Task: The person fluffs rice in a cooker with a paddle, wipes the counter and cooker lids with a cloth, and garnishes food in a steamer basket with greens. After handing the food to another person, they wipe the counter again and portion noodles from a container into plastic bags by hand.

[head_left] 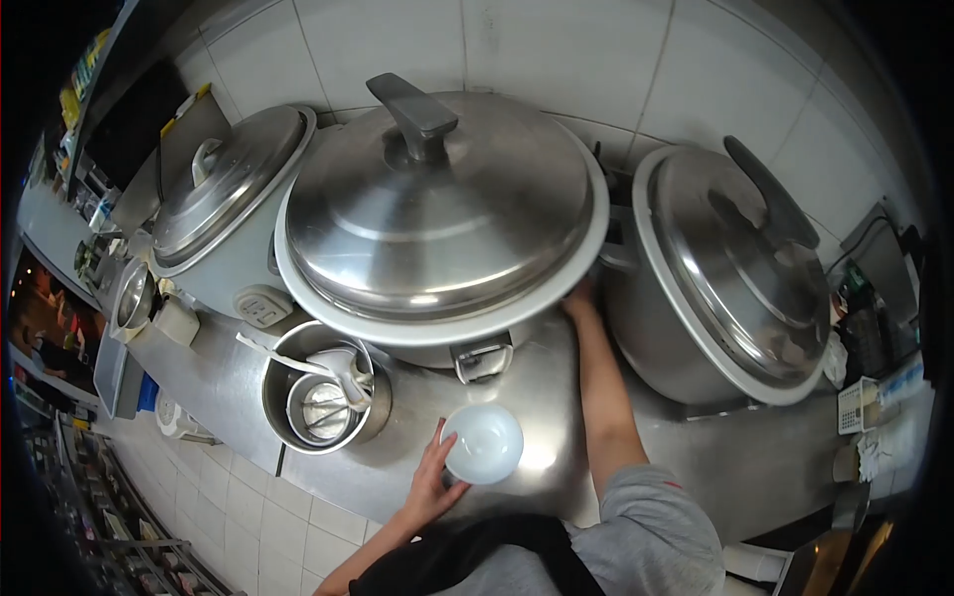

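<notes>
My left hand (430, 481) grips a small white bowl (492, 447) by its left side, fingers and thumb against the wall. The bowl's inside faces up and looks bare. Further away, my right hand (578, 298) reaches to the right side of the large middle rice cooker (437, 228), in the gap beside the right-hand cooker (735, 268). Its fingers are hidden there, so what they touch does not show. Both cookers have their metal lids on. Left of the bowl stands a steel pot (376, 422) with a smaller metal container (296, 407) and a white scoop (348, 375) inside.
A third lidded cooker (234, 189) stands at the left on the steel counter (537, 397). Metal bowls (134, 293) sit beyond it. White tiled wall (566, 50) rises behind. At the far right is a white plastic basket (855, 407).
</notes>
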`<control>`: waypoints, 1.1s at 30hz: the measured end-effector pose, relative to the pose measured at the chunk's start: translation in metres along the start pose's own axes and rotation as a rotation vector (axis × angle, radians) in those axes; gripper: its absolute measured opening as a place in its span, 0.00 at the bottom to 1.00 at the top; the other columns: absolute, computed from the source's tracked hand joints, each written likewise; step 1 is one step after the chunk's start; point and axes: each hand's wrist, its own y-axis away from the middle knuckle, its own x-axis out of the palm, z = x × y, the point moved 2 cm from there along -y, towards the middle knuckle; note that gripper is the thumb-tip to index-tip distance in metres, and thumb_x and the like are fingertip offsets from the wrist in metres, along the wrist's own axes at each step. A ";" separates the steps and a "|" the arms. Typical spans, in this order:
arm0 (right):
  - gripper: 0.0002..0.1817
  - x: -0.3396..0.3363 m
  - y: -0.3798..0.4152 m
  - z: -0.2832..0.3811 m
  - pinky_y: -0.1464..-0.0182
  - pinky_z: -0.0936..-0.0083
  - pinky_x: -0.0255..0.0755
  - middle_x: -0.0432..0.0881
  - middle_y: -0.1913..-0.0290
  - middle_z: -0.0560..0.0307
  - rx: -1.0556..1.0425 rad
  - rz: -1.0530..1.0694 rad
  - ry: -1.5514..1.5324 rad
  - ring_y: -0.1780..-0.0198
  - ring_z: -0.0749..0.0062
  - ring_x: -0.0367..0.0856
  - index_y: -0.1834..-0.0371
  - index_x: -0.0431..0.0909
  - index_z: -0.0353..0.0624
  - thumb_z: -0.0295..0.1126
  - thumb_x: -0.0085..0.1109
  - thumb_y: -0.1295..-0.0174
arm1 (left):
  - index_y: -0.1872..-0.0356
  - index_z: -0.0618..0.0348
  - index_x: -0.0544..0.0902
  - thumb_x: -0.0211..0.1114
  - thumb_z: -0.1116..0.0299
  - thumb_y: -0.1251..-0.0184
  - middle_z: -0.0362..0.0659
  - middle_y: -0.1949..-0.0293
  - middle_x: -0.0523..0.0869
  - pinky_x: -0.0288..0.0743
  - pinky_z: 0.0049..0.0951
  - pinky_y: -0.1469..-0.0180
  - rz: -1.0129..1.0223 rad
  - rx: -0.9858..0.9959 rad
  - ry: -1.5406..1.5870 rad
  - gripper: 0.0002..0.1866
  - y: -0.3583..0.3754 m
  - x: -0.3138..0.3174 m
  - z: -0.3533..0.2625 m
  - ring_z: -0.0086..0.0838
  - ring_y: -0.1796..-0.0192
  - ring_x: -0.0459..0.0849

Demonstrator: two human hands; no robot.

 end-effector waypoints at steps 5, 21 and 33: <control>0.22 -0.051 0.122 0.029 0.33 0.64 0.55 0.67 0.39 0.46 -0.381 0.261 0.040 0.33 0.52 0.58 0.46 0.71 0.37 0.28 0.55 0.47 | 0.34 0.56 0.59 0.70 0.79 0.55 0.58 0.31 0.53 0.72 0.35 0.45 -0.035 0.030 0.125 0.43 -0.033 0.033 -0.015 0.50 0.33 0.60; 0.40 -0.164 0.361 -0.011 0.31 0.53 0.43 0.51 0.32 0.33 -0.167 0.218 0.204 0.31 0.37 0.47 0.34 0.53 0.32 0.33 0.60 0.50 | 0.31 0.53 0.49 0.67 0.73 0.50 0.62 0.31 0.47 0.54 0.42 0.33 -0.225 0.190 0.147 0.46 -0.098 0.115 -0.061 0.57 0.31 0.51; 0.31 0.081 0.181 0.241 0.35 0.62 0.57 0.62 0.36 0.40 -0.645 0.417 0.070 0.35 0.49 0.60 0.38 0.61 0.34 0.36 0.53 0.44 | 0.33 0.56 0.57 0.62 0.79 0.46 0.47 0.33 0.60 0.67 0.36 0.42 -0.573 -0.173 0.088 0.38 0.177 -0.038 -0.037 0.38 0.36 0.67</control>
